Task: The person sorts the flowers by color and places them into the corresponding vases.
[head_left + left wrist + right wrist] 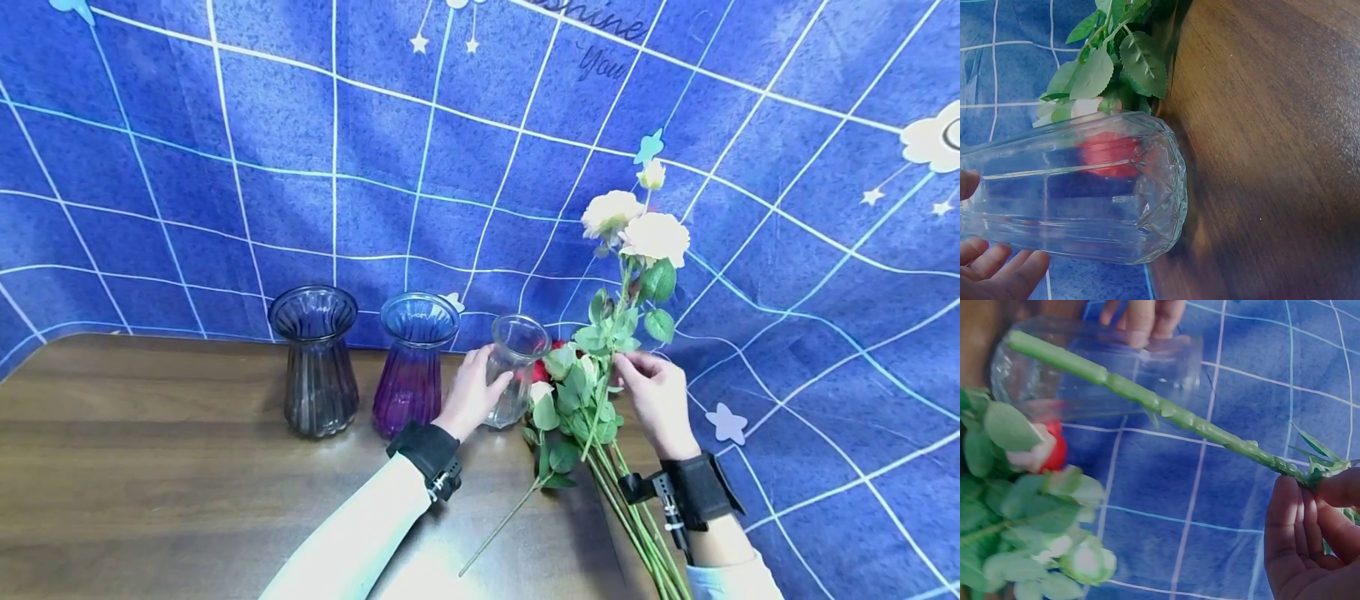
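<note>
My left hand (469, 393) holds a clear ribbed glass vase (513, 403) near its neck, thumb on one side and fingers on the other. The vase (1085, 194) stands upright on the table. To its right, my right hand (658, 402) pinches the stem of an artificial flower spray with pale pink-white blooms (656, 238) and green leaves. The spray is upright, its bare stem (1197, 425) slanting down from my fingertips; in the right wrist view the stem crosses in front of the vase. I cannot tell how far apart they are.
Left of the clear vase stand a purple-blue vase (408, 383) and a dark grey vase (321, 383). Several flowers with long green stems (637, 525) lie on the wooden table (187, 500) at right, red and white heads among them. A blue gridded cloth (300, 125) hangs behind.
</note>
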Tool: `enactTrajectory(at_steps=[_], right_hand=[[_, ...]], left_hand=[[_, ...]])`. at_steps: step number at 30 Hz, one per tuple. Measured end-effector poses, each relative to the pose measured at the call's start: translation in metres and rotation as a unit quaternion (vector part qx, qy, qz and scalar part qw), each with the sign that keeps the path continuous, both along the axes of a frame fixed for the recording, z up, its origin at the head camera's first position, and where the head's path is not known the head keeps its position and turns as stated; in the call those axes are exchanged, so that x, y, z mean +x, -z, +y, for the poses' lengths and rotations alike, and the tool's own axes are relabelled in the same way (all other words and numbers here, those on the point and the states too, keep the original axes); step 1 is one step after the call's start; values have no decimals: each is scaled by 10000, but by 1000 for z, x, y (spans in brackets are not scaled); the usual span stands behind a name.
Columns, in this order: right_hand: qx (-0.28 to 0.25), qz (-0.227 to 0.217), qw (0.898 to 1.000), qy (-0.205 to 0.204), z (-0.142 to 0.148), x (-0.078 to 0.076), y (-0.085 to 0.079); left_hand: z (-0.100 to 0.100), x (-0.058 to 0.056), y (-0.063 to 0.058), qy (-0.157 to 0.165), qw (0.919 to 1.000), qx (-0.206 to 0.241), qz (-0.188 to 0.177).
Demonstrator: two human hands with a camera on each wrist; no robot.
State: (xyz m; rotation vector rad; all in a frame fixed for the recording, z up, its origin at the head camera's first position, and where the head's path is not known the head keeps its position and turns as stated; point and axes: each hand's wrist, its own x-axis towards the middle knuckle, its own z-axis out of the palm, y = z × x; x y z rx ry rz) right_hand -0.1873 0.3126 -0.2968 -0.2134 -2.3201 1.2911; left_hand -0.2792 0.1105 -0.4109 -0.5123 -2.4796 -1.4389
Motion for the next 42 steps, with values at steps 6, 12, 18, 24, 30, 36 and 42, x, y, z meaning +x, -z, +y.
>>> enactTrajectory(at_steps=[6,12,18,24,30,36,42], right_hand=[[86,611,9980,109,-9,-17,-22],[-204,1384,9901,125,-25,-38,-37],[-437,1869,9813,158,-38,-55,-42],[-678,2239,9722,53,-47,-65,-47],[-698,2296,9708,80,-51,-70,-47],[-716,2296,9705,145,-52,-76,-43],[-474,2148,9753,184,-52,-79,-32]], left_hand=[[-1,-1,2,62,9999,113,-47],[-3,0,2,67,9997,251,-23],[-2,0,4,13,9996,287,16],[1,-1,5,50,9992,378,125],[2,-1,6,66,9989,458,101],[1,-1,6,56,9990,438,102],[0,0,7,34,9989,454,136]])
